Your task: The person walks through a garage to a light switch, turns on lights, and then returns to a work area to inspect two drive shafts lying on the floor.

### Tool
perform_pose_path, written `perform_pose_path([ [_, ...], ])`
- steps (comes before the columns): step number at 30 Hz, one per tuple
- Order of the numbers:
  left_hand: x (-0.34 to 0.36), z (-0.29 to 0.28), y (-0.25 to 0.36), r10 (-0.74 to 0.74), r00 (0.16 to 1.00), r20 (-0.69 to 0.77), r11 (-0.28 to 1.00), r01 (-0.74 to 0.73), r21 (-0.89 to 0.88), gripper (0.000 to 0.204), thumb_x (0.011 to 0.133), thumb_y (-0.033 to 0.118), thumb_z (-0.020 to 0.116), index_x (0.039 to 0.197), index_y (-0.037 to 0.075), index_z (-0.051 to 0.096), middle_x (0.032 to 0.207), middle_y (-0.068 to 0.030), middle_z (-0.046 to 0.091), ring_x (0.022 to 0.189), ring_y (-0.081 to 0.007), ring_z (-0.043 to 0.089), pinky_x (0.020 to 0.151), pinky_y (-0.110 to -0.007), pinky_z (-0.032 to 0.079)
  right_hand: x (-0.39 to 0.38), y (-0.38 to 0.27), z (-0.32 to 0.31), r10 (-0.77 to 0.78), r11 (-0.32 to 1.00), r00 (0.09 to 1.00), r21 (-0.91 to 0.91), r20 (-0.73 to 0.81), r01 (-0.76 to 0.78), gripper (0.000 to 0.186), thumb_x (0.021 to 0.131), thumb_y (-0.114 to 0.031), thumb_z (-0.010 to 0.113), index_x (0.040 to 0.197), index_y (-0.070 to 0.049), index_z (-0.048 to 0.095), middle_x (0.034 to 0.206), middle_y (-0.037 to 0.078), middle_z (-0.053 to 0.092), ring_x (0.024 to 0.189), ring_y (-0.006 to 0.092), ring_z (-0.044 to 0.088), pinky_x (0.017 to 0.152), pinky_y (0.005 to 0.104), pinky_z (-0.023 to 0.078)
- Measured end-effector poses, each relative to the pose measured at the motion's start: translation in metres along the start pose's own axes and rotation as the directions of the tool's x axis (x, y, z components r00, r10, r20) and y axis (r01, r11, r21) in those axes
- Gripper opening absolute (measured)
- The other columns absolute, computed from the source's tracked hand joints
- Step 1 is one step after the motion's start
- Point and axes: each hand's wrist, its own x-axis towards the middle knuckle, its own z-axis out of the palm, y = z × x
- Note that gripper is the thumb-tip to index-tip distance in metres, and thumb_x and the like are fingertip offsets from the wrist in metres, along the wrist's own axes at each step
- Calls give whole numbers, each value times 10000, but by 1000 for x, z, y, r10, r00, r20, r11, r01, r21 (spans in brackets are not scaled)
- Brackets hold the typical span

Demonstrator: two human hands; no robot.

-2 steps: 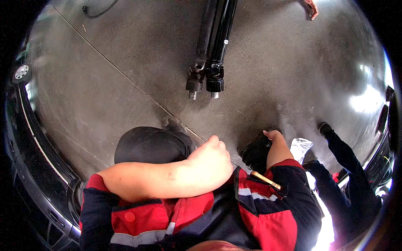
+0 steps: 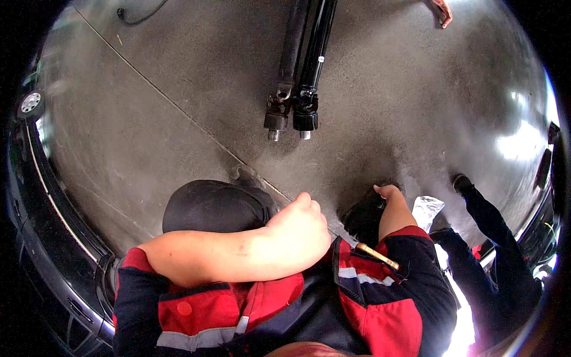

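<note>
My left forearm lies across my dark, bent knee [image 2: 220, 205], and my left hand [image 2: 303, 229] is curled closed just past it. Nothing shows in its visible fingers. On the right, my right hand [image 2: 388, 192] rests at my other dark knee [image 2: 364, 219]; its thumb shows, but most of its fingers are hidden. Two black metal shafts lie side by side on the floor ahead, apart from both hands. The left shaft [image 2: 286, 65] looks duller and more worn than the glossy right shaft [image 2: 317, 65]. Each has a joint and a bright stub at its near end.
A dark car [image 2: 53, 220] stands along the left. At the right are another person's dark-clad legs [image 2: 496, 238] and a crumpled silvery sheet [image 2: 427, 209]. Another person's hand [image 2: 444, 13] shows at the top right, and a black cable [image 2: 143, 21] at the top left.
</note>
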Motion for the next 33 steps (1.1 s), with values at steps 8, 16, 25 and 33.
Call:
perform_pose_path([
  [8,-2,2,1,-15,1000,7,1000,15,2,174,788,254,577,737,114,667,723,-47,629,768,-221,592,689,-344,405,40,7,5,-14,999,1000,33,18,13,830,844,-679,484,1314,5,496,1431,184,407,1349,315,351,1062,459,302],
  [16,0,2,2,-29,1000,7,1000,29,1,151,768,230,575,740,115,669,722,-48,630,764,-223,595,695,-348,407,-29,-65,-4,54,900,998,-431,-40,-66,552,918,-467,493,1266,-42,550,1365,181,479,1270,377,435,990,485,385],
  [25,0,5,5,-37,999,-32,999,37,9,138,754,205,569,724,108,662,705,-47,625,738,-213,592,684,-350,407,-238,-191,61,-998,-16,-51,-665,-34,746,433,830,-242,560,1201,-31,486,912,183,656,817,367,639,759,482,502],
  [33,-4,4,8,-32,999,-30,999,33,16,135,757,202,568,758,101,657,721,-52,626,735,-214,592,682,-347,407,-241,-199,86,-912,388,259,-465,-317,795,671,855,-275,561,1377,33,274,910,236,641,803,391,639,738,478,511],
])
